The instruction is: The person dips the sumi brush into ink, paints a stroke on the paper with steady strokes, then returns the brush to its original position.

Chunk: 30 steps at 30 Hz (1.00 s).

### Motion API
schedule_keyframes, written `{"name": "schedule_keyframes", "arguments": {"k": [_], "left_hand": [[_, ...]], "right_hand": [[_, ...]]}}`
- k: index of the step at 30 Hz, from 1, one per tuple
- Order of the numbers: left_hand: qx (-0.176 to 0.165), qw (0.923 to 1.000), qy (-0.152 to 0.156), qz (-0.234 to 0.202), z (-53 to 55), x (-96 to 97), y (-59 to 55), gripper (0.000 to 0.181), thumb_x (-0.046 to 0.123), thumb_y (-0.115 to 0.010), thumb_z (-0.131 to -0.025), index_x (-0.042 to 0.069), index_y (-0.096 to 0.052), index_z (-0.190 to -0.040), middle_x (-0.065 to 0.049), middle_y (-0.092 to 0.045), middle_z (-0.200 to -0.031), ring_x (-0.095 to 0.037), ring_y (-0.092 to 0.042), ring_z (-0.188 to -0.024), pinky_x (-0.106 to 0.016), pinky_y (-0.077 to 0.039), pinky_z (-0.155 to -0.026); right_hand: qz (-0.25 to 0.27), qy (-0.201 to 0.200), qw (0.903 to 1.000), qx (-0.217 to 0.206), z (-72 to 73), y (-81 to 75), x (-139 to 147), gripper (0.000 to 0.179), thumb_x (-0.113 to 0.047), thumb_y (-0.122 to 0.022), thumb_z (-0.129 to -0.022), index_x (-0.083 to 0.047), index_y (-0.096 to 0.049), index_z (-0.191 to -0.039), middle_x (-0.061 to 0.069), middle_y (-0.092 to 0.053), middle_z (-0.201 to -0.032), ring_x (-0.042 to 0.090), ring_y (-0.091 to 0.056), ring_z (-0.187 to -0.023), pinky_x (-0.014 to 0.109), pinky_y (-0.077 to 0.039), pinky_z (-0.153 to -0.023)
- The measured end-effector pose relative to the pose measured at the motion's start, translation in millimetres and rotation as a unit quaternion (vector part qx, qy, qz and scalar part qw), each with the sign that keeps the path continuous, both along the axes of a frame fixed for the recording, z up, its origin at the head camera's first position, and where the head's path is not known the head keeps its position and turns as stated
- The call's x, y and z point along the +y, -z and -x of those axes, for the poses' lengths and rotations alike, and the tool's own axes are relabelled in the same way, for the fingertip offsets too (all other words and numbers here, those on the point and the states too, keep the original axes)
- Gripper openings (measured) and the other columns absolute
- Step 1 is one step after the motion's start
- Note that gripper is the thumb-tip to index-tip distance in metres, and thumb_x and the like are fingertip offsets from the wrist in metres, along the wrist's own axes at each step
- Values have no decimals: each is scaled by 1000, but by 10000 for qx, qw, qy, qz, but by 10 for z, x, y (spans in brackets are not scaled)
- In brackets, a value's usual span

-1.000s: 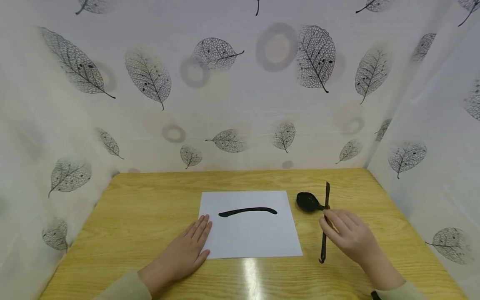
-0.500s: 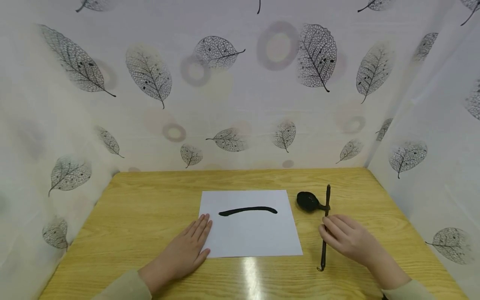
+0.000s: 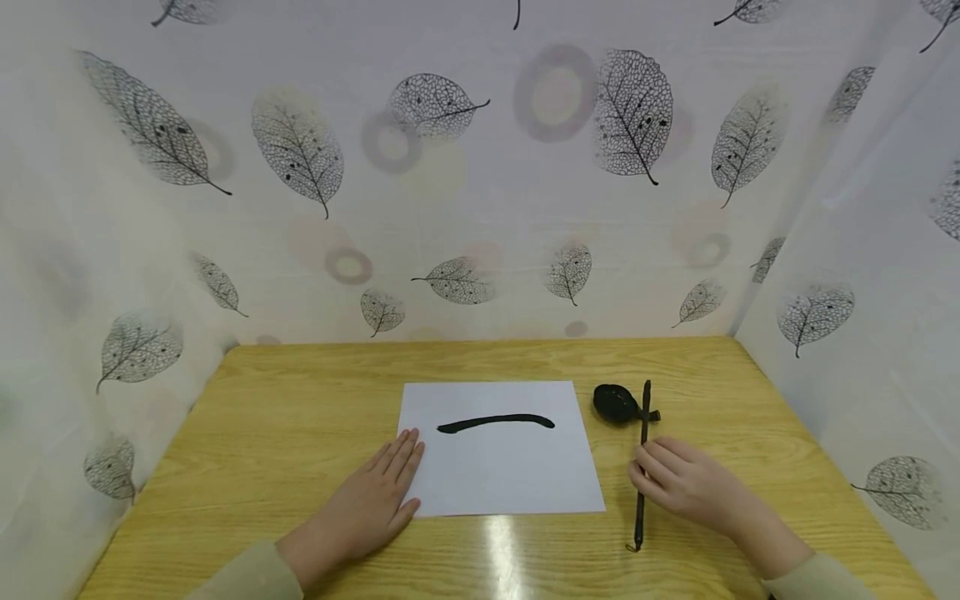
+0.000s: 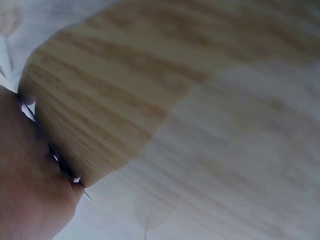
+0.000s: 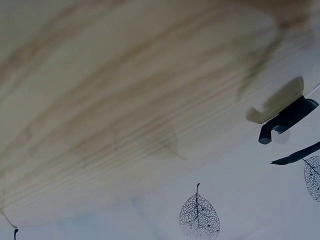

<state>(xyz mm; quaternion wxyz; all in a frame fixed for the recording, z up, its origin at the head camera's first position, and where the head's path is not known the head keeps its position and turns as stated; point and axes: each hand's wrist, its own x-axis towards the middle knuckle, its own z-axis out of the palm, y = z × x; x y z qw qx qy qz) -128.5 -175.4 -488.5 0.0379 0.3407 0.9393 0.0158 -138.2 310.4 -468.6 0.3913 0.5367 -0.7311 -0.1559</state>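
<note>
My left hand (image 3: 363, 508) lies flat with its fingers on the left edge of a white sheet of paper (image 3: 510, 479). A long, slightly arched black ink stroke (image 3: 497, 422) runs across the sheet's upper half. In the left wrist view that hand (image 4: 35, 185) shows at the left edge. My right hand (image 3: 686, 483) pinches the middle of a black writing brush (image 3: 640, 521), dark tip away from me and hanging loop towards me. Beside the tip sits a small black ink dish (image 3: 615, 403) with a short handle. The right wrist view shows the brush tip (image 5: 295, 156) near the dish (image 5: 289, 120).
The wood-grain table (image 3: 300, 417) reaches back to a pale curtain (image 3: 495, 200) printed with leaves. More of this cloth encloses the left and right sides. Glare (image 3: 504, 554) marks the table in front of the paper.
My right hand has drawn the brush towards me and slightly left, so its tip now stands just past the dish's handle. The left hand and paper have stayed put.
</note>
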Motion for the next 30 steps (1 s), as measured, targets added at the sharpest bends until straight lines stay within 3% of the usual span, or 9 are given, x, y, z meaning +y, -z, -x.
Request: {"name": "schedule_keyframes", "arguments": {"k": [3,13,22,30], "left_hand": [[15,10000,-2,-16,-3,0,-1,70,40,-47,-111,-6,-34,-162,-26,-29,-172,-40,-32,-160,-54,-37,-128],[-10,10000,-23,-35,1,-4,6,70,40,-47,-111,-6,-34,-162,-26,-29,-172,-40,-32,-161,-53,-37,-128],[-67,10000,-25,-49,4,-2,-6,70,40,-47,-111,-6,-33,-162,-26,-28,-173,-40,-31,-161,-54,-36,-128],[-34,9999,-26,-129,22,-17,55,72,41,-48,-111,-6,-33,-163,-26,-29,-172,-41,-31,-160,-54,-35,-128]], "right_hand": [[-181,124,9997,-59,6,31,21,44,6,-29,-113,-11,-68,-101,6,-73,-100,19,-67,-87,33,-60,-79],[-296,-35,9994,-148,67,107,34,52,6,-24,-114,-13,-71,-100,8,-72,-98,21,-67,-86,34,-60,-78],[-580,197,9979,-210,43,125,50,57,7,-18,-113,-13,-70,-101,7,-71,-101,20,-67,-89,33,-60,-80],[-699,219,9970,-252,36,139,50,58,5,-17,-114,-13,-70,-100,6,-72,-100,19,-66,-89,33,-59,-81]]}}
